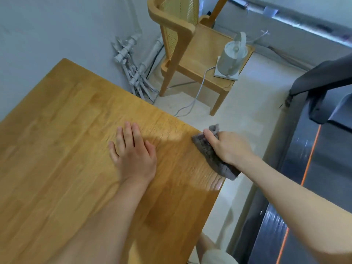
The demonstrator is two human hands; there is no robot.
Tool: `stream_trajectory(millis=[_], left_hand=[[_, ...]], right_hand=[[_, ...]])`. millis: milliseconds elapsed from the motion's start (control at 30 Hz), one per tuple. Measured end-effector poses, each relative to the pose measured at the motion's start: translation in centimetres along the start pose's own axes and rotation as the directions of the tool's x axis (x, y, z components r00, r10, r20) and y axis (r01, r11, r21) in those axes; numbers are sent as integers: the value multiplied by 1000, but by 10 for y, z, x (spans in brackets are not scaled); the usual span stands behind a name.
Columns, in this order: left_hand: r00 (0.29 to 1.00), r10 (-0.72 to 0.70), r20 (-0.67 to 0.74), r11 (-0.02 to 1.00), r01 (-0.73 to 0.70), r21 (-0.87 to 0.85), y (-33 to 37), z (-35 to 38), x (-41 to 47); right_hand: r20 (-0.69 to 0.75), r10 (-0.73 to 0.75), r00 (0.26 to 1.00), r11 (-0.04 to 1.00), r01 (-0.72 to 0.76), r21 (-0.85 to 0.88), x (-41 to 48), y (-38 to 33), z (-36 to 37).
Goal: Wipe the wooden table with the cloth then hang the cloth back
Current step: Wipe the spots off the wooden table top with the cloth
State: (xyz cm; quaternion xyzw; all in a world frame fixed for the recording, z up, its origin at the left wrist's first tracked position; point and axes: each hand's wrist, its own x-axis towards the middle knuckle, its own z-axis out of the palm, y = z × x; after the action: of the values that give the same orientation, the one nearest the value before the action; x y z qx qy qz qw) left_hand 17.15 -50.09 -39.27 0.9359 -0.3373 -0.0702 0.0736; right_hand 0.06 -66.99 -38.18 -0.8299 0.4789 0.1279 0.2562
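One cloth [215,161] half under right hand [229,147], table [57,149] cropped

The right hand [228,147] hides part of the cloth [215,164]; the wooden table [57,130] is cropped.

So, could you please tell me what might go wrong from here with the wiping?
The cloth lies at the right edge of the wooden table, partly overhanging it under the right hand; an outward stroke could drag it off onto the floor. The left hand rests flat on the wood, so that patch may go unwiped. The cord of the kettle trails over the floor near the table and might snag a foot later.
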Motion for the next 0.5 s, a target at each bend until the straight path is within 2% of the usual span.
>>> stream_trajectory(millis=[67, 133, 267, 333, 367, 400, 433, 500], left_hand=[[1000, -3, -15, 1000, 3, 10, 1, -1, 0], [998, 30, -46, 999, -29, 17, -1, -1, 0], [999, 39, 25, 998, -37, -51, -5, -7, 0], [996, 71, 56, 997, -69, -42, -7, -13, -2], [992, 87, 95, 996, -84, -36, -7, -16, -3], [983, 98, 158, 995, -93, -35, -6, -21, -4], [966, 105, 236, 994, -99, -36, -6, -26, -6], [911, 134, 391, 990, -138, -18, -6, -36, -14]], right_hand=[[-61, -150, 987, 987, 146, -67, 16, -36, 0], [-90, -195, 977, 981, 192, -36, 28, -61, 2], [-143, -89, 986, 996, 92, 15, 15, -36, 7], [-228, 52, 972, 994, -28, 107, -4, -4, 12], [-246, 149, 958, 971, -95, 219, -14, 8, 16], [-232, 266, 936, 908, -162, 387, -24, 15, 23], [-196, 382, 903, 785, -206, 584, -33, 16, 32], [-96, 576, 812, 435, -205, 877, -47, 5, 51]])
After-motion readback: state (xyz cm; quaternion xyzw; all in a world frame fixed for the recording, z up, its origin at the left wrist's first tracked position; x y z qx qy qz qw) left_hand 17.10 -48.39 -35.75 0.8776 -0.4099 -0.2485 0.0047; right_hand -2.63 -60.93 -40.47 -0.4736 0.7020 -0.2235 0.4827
